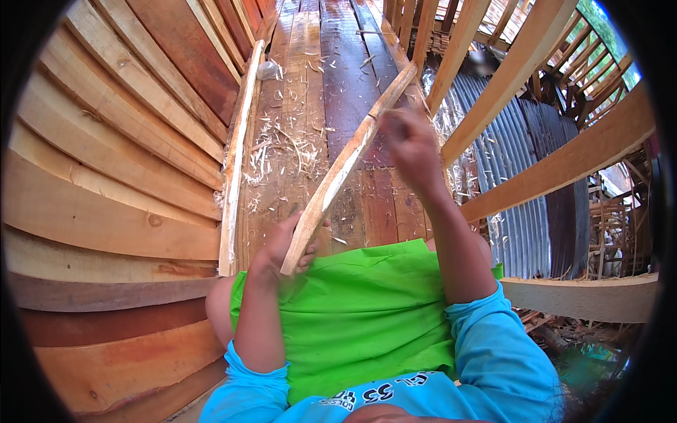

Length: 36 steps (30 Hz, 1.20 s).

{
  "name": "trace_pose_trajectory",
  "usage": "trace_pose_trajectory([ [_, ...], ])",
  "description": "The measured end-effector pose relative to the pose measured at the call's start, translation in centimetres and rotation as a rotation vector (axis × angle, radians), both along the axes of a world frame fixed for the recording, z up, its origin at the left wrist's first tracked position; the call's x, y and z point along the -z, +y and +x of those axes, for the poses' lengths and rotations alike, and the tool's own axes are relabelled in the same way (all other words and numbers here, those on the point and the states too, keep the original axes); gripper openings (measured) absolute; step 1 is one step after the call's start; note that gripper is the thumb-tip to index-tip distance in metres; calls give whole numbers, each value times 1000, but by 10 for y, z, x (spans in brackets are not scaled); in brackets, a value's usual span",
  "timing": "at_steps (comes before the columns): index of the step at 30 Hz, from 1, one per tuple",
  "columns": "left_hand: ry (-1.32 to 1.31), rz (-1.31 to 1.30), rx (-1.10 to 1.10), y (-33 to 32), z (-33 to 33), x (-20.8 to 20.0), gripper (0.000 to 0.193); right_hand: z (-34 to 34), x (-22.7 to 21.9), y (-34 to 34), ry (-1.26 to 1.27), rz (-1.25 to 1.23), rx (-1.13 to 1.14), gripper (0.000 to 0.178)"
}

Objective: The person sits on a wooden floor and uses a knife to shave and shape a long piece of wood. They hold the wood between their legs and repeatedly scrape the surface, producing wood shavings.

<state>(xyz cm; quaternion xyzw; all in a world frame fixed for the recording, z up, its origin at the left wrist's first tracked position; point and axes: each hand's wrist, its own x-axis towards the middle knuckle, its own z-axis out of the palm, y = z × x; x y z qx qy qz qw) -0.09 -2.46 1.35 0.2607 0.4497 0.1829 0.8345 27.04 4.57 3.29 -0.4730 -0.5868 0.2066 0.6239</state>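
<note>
A long, partly peeled wooden stick (340, 173) slants up and to the right from my lap, its pale shaved face showing along the middle. My left hand (283, 243) is closed round its near end, with the fingers beneath and beside the wood. Close by the stick's upper half is my right hand (412, 144), balled into a fist and smeared by motion. A dark, blurred shape shows at the fist, too unclear to name. Bright green cloth (360, 310) covers my lap below the stick.
Curled wood shavings (303, 151) litter the plank floor (352, 92). A second pale wooden strip (234, 190) lies along the plank wall (127, 190) on my left, with a small whitish object (268, 70) near its far end. Wooden slats (493, 84) stand at my right, before corrugated metal sheets (511, 176).
</note>
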Motion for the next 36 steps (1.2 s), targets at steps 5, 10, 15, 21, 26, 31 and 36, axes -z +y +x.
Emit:
trace_pose_trajectory([
  [5,26,8,-36,-3,-1,-4,48,-25,-9,-13,-312,-347,-93,36],
  [10,-25,-49,-69,-3,-2,-9,48,-20,-6,-17,-368,-473,-339,29],
  [15,-113,-37,-62,0,-7,-10,48,-28,17,-24,-618,-566,-457,31],
  [21,-115,-27,-38,1,-7,-5,46,-64,28,-36,-779,-633,-43,59],
  [26,-103,-52,-39,-1,-7,2,47,-60,35,-20,-812,-614,68,50],
  [31,-127,-28,-20,0,-3,3,48,-50,29,-12,-787,-663,147,51],
  [36,-94,-68,-43,-2,-5,1,49,-56,31,-16,-836,-738,77,54],
])
